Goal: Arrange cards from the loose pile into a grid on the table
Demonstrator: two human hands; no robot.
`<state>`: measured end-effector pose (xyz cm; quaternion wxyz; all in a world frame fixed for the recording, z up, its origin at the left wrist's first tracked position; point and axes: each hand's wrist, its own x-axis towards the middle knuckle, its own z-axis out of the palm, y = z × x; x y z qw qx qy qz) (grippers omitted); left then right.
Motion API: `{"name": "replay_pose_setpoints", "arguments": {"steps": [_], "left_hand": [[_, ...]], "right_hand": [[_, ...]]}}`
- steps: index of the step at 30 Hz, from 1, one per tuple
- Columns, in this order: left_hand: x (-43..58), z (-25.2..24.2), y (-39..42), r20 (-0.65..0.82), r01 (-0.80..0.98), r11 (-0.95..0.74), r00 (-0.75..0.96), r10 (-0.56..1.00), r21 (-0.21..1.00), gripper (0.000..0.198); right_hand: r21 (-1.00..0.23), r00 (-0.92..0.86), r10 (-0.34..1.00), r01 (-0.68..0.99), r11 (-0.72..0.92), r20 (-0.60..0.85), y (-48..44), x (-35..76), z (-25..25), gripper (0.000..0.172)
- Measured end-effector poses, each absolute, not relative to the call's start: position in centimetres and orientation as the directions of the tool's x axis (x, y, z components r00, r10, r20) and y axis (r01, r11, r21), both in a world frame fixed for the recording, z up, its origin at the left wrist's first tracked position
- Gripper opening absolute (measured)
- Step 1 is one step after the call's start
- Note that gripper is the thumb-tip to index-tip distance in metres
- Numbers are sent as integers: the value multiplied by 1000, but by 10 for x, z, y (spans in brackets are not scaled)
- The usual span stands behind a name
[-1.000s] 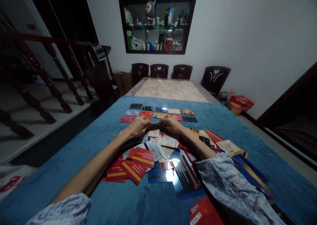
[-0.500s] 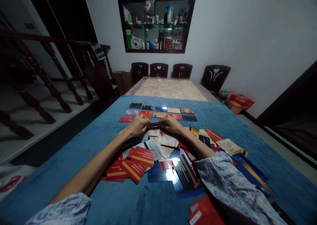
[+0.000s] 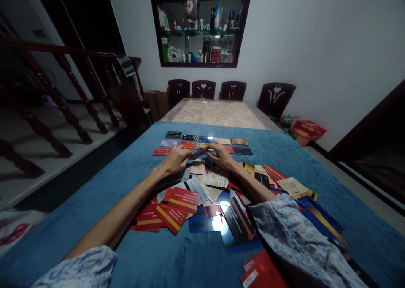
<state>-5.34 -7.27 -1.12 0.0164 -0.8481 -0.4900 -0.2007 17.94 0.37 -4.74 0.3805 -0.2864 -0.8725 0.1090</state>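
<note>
A dark grey card (image 3: 198, 153) is held tilted between my two hands, above the far edge of a loose heap of cards. My left hand (image 3: 176, 159) pinches its left end. Fingertips of my right hand (image 3: 220, 156) grip its upper right corner. Beneath and nearer lie red cards (image 3: 181, 200), a cream card (image 3: 217, 177) and a black card (image 3: 238, 218), overlapping. Beyond my hands, cards lie in rows, among them a black card (image 3: 174, 134), a red card (image 3: 162, 151) and a dark blue card (image 3: 242, 151); my hands partly hide the nearest row.
A blue cloth (image 3: 126, 169) covers the near part of the table, with its bare marble-like top (image 3: 218, 112) beyond. Dark chairs (image 3: 276, 99) stand at the far end. More red cards (image 3: 262, 271) lie at the near right.
The card between my hands has tilted, its right end now higher. My right hand has risen slightly and its fingers have spread a little more. My left hand has barely moved.
</note>
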Motion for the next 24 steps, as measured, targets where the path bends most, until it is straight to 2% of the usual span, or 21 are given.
{"name": "replay_pose_setpoints", "arguments": {"steps": [9,18,24], "left_hand": [[-53,-16,-71,327,841,-493,411,851,222,37],[-54,-18,-72,336,862,-453,366,868,230,38],[-54,-20,-72,308,873,-429,353,883,232,45]], "right_hand": [[-461,-537,561,324,826,629,0,178,-44,12],[-282,-508,488,430,858,710,-7,180,-36,13],[-277,-540,474,407,870,696,-10,180,-34,16]]}}
